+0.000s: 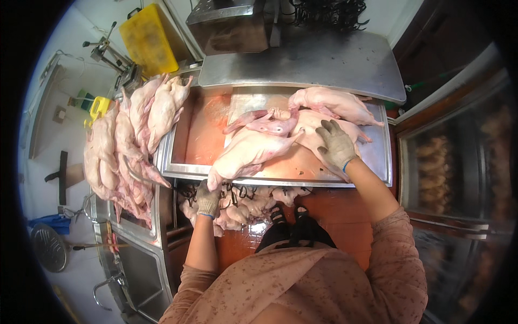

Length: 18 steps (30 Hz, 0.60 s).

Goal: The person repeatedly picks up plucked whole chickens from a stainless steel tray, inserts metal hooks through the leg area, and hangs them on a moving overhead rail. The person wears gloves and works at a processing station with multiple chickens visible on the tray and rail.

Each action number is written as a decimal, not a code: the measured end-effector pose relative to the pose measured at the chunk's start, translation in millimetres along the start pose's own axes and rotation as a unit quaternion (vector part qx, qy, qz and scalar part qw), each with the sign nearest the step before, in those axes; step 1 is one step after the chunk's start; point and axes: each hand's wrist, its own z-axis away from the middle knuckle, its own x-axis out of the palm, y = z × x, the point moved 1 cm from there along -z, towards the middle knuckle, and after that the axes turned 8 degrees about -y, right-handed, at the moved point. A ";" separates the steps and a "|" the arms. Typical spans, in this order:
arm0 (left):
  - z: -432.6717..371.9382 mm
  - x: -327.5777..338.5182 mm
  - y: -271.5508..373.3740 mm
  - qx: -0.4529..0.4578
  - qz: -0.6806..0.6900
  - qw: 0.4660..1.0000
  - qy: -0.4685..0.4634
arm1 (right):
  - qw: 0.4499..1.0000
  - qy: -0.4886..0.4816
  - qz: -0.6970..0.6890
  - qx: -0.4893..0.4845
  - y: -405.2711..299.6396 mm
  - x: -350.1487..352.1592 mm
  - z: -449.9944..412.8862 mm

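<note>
Several plucked duck carcasses lie on a steel worktop with a raised rim [259, 181]. My left hand [208, 200], in a knitted work glove, is at the front rim, closed around the neck end of the nearest plucked duck [247, 153]. Spread over the breast of another plucked duck [309, 127] is my gloved right hand [335, 143], fingers apart and pressing flat on the skin. Behind that one, a further plucked duck [332, 103] lies along the back edge. A duck's head with its bill [247, 119] rests among them. The left fingertips are partly hidden.
A pile of plucked ducks [133, 133] is heaped at the left, beside a steel sink [141, 275]. More carcasses with black hooks [238, 206] are below the worktop's front edge. A steel shelf [307, 65] stands behind; a glass-doored cabinet [441, 174] is at the right.
</note>
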 end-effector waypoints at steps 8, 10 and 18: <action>-22.0 36.4 -46.2 0.004 -0.023 0.998 0.062 | 0.985 0.138 0.017 0.098 102.9 -105.7 -56.0; -17.5 43.4 -43.8 -0.178 -0.001 0.984 -0.004 | 0.981 0.139 0.040 0.129 127.8 -146.8 -85.1; 6.7 99.2 47.0 -0.075 0.133 0.956 0.250 | 0.938 0.259 -0.061 0.224 294.6 -246.1 -263.8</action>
